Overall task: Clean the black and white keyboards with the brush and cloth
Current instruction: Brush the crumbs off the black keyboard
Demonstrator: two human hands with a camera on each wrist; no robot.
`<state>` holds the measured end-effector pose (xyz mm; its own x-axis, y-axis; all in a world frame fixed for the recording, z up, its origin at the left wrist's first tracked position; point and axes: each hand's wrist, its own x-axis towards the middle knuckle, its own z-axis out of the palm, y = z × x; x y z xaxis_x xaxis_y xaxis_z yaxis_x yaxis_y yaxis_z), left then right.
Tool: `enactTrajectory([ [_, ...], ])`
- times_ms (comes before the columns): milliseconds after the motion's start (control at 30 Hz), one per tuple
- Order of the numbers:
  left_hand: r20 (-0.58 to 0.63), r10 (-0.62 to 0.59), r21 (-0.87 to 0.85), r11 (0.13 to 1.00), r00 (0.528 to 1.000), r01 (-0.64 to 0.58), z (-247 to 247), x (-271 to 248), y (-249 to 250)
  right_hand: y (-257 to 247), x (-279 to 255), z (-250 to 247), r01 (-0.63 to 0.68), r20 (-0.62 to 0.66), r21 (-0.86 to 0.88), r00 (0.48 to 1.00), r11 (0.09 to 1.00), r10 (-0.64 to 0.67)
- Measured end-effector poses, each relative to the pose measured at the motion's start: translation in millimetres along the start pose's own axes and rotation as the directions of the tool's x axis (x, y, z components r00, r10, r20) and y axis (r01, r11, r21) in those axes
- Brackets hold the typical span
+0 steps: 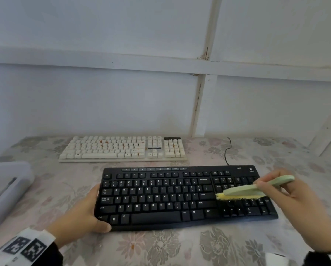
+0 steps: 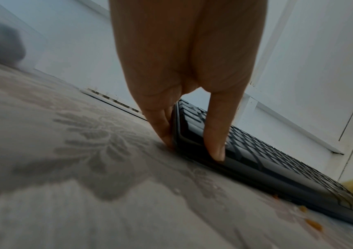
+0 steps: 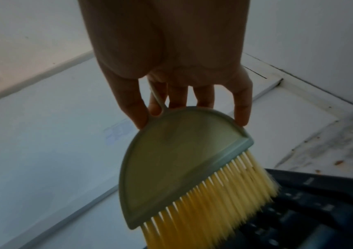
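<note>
Brush (image 1: 243,191) covering keys at right of black keyboard (image 1: 180,198). Right hand (image 1: 287,196) hiding brush handle middle. Clear box (image 1: 5,191) running off left edge, contents blurring. White keyboard (image 1: 122,148) legends too small for reading.

Both hands are bare, with no gloves or rings to be seen. The left hand (image 1: 80,214) comes out of a dark sleeve (image 1: 51,254); a white band (image 1: 24,246) printed with black square markers wraps that wrist. The right hand (image 1: 295,206) has a dark cuff (image 1: 318,259) at the near right edge.
</note>
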<state>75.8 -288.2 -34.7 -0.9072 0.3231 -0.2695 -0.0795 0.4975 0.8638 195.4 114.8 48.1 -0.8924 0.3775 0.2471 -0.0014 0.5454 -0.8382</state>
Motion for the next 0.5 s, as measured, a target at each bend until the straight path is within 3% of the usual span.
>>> enactTrajectory([
  [267, 0.011, 0.005, -0.039, 0.999, 1.000, -0.004, -1.1, 3.2, -5.9, 28.1, 5.2, -37.3, -0.037, -0.127, -0.107, 0.992, 0.994, 0.023],
  [400, 0.002, 0.011, -0.032, 0.999, 1.000, -0.011, -2.6, 6.1, -11.0, 25.7, 4.5, -34.5, -0.051, -0.077, -0.025, 0.996, 0.998, 0.048],
  [500, -0.001, 0.007, -0.027, 1.000, 1.000, -0.007, -2.7, 6.5, -10.3, 22.7, 0.4, -37.7, -0.047, -0.105, -0.104, 0.994, 0.993, 0.036],
])
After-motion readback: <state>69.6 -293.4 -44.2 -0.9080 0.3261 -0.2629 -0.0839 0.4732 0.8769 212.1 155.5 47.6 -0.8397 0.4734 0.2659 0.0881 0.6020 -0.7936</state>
